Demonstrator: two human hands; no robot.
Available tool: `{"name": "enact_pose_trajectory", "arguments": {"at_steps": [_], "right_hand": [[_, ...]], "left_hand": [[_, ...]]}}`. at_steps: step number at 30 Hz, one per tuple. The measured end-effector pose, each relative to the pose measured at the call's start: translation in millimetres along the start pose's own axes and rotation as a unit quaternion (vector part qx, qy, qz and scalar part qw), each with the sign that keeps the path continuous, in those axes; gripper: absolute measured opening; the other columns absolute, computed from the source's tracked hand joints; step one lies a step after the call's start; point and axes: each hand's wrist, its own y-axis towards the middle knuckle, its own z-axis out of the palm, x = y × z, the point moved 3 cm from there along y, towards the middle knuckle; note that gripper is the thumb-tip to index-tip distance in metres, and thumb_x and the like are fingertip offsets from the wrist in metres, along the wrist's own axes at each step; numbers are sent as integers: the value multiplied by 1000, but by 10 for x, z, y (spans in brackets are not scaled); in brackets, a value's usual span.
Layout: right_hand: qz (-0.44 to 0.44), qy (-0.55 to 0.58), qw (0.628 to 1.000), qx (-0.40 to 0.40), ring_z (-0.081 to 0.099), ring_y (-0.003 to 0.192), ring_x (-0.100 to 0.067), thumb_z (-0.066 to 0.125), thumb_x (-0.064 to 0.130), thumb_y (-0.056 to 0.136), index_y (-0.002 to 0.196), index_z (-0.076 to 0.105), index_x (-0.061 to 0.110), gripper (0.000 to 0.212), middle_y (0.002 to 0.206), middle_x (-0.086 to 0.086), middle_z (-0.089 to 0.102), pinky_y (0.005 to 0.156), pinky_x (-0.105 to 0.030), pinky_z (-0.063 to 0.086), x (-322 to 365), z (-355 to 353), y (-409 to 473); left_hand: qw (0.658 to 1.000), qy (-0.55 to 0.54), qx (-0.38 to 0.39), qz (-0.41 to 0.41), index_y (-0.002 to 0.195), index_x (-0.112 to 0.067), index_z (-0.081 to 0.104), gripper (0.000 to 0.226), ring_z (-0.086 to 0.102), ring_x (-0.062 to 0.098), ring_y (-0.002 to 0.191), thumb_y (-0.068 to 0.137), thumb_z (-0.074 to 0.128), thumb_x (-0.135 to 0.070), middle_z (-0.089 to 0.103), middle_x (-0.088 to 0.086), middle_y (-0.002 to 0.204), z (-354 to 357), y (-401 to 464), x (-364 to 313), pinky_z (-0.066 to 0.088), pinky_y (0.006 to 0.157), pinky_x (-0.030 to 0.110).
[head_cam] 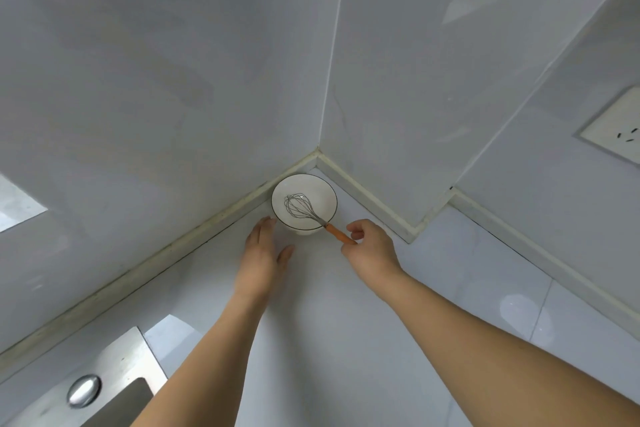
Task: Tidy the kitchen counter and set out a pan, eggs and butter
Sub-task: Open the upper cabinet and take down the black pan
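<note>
Flanking round white bowl (304, 202), wire whisk (304, 208): hands (264, 253).

Glossy grey tiled walls (173, 62), socket (616, 128)

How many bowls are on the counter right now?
1. The white bowl sits in the counter's back corner with a whisk in it, between the left hand and right hand. Nothing suggests hidden ones.
</note>
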Motion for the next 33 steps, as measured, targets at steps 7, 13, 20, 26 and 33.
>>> {"name": "enact_pose_trajectory", "arguments": {"at_steps": [7, 13, 20, 26, 33], "right_hand": [[13, 6, 999, 29, 47, 98, -13, 58, 10, 87, 130, 50, 16, 44, 127, -4, 48, 65, -22, 39, -47, 11, -47], [-3, -7, 1000, 12, 45, 98, -12, 60, 17, 89, 138, 41, 17, 52, 137, -2, 41, 74, -24, 39, -46, -74, -144], [-56, -75, 995, -22, 40, 131, -22, 57, 18, 91, 144, 35, 14, 58, 147, -5, 35, 102, -36, 42, -47, -453, -473], [-106, -140, 983, -47, 34, 136, -23, 56, 18, 92, 146, 32, 12, 59, 150, -5, 34, 111, -32, 32, -48, -942, -886], [-130, -166, 971, -109, 28, 140, -22, 56, 20, 93, 148, 29, 12, 62, 153, -4, 30, 113, -26, 21, -246, -1686, -1504]], "left_hand": [[1000, -4, -8, -19, 142, -2, 38, 60, 34, 29, 137, 91, 65, -19, 38, 15, 148, -18, -66, 3, 31, 107, 32], [1000, 0, -14, -3, 141, -3, 38, 58, 36, 28, 136, 92, 63, -21, 40, 13, 146, -73, -142, -123, 34, 104, 33], [998, 47, -17, 49, 139, -3, 42, 49, 41, 31, 130, 96, 56, -23, 46, 12, 141, -299, -334, -447, 38, 101, 38], [990, 59, -21, 126, 138, -7, 43, 46, 40, 27, 132, 97, 53, -26, 41, 9, 147, -496, -472, -1093, 37, 101, 34], [982, 57, 7, 182, 141, -12, 39, 47, 33, 22, 135, 100, 46, -33, 40, 4, 148, -390, -916, -1998, 38, 102, 36]]}}
